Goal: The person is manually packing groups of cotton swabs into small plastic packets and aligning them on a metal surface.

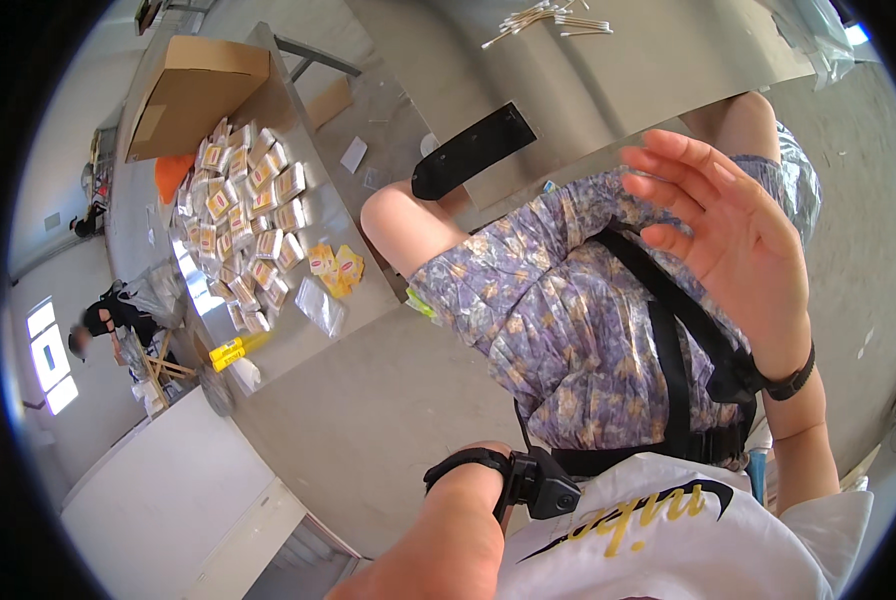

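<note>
My right hand (733,235) is raised over my lap, palm up and fingers apart, holding nothing. A dark band circles its wrist. My left forearm reaches in from the lower edge and bends at a black wrist strap (468,458) with a black device on it. Beyond that strap the left hand is almost wholly hidden, so its fingers do not show. Loose cotton swabs (558,20) lie on the metal table (658,70) ahead of me. A black flat strip (473,152) sticks out past that table's near edge, above my knee.
On a metal side table at left lie a pile of small packs (253,200), yellow cards (338,268), a clear plastic bag (320,306) and a yellow tube (230,352). A cardboard box (203,85) stands behind them. Farther left is another person (118,315).
</note>
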### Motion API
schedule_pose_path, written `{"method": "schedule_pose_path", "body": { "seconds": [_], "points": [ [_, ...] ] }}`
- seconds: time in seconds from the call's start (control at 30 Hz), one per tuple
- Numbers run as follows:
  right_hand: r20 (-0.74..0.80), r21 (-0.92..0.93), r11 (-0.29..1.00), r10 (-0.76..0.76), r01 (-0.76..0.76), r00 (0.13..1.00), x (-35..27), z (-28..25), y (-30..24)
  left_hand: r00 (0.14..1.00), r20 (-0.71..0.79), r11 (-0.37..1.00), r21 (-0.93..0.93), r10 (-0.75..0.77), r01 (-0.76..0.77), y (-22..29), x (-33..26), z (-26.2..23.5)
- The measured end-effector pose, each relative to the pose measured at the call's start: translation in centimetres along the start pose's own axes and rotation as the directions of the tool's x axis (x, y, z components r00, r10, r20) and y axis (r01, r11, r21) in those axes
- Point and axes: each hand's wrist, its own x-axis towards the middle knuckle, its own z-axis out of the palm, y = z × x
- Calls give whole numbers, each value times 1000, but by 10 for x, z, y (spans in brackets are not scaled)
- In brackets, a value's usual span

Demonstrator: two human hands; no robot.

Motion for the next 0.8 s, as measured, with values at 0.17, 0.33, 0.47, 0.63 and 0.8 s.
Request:
{"method": "schedule_pose_path", "body": {
  "seconds": [0.17,0.33,0.47,0.63,0.8],
  "points": [
    [24,37,999,-32,31,999,1,-8,0,945,-320,997,63,69,-51,-7,-11,15],
    [-2,91,996,-24,24,1000,9,-16,4,699,-542,881,-212,-466,423,-11,-42,-50],
    [-70,56,998,-8,12,998,12,-22,1,546,-674,859,-296,-498,418,-20,-57,-69],
    [-158,50,999,-1,9,987,21,-36,1,502,-703,847,-291,-504,444,-28,-58,-82],
    [-196,17,1000,11,-8,981,34,-45,5,529,-693,816,-149,-490,559,-33,-59,-90]
  ]
}}
